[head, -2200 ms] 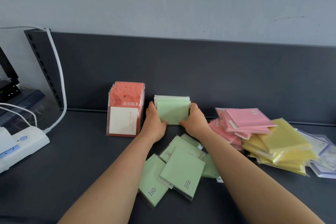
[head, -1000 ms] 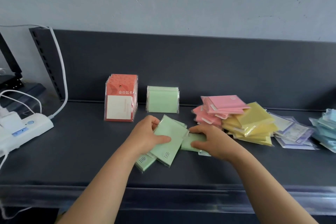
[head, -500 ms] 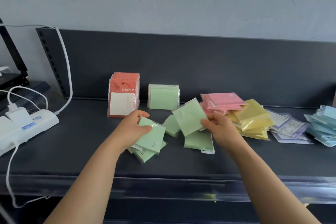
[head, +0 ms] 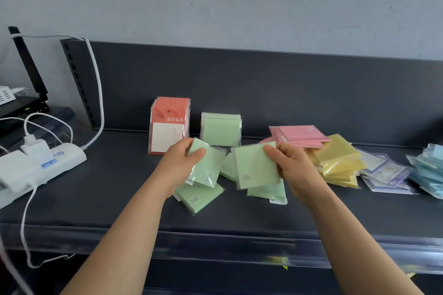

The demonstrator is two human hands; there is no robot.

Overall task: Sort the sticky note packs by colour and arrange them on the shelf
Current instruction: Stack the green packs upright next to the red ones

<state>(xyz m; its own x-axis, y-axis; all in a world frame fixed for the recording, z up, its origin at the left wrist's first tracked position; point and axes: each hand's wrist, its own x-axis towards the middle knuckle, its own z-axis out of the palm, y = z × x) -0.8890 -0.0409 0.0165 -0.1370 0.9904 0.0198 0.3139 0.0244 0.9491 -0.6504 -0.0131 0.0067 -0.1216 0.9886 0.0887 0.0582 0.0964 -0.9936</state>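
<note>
My left hand (head: 178,165) grips a green pack (head: 207,166) lifted off the dark shelf (head: 115,189). My right hand (head: 291,170) pinches another green pack (head: 255,167) by its right edge, just beside the first. Loose green packs (head: 200,197) lie flat under both hands. A row of green packs (head: 221,130) stands upright against the back panel, next to an upright row of red packs (head: 169,124). To the right lie piles of pink packs (head: 302,136), yellow packs (head: 339,163), purple-white packs (head: 386,175) and blue packs (head: 429,170).
A white power strip (head: 40,165) with plugs and white cables sits at the shelf's left end. A black device (head: 21,100) stands behind it. The shelf's front edge (head: 215,242) has a clear plastic strip.
Both hands left the upright green row and came down to the loose green packs. Each picked one up; since half a second ago both raised packs have moved closer together.
</note>
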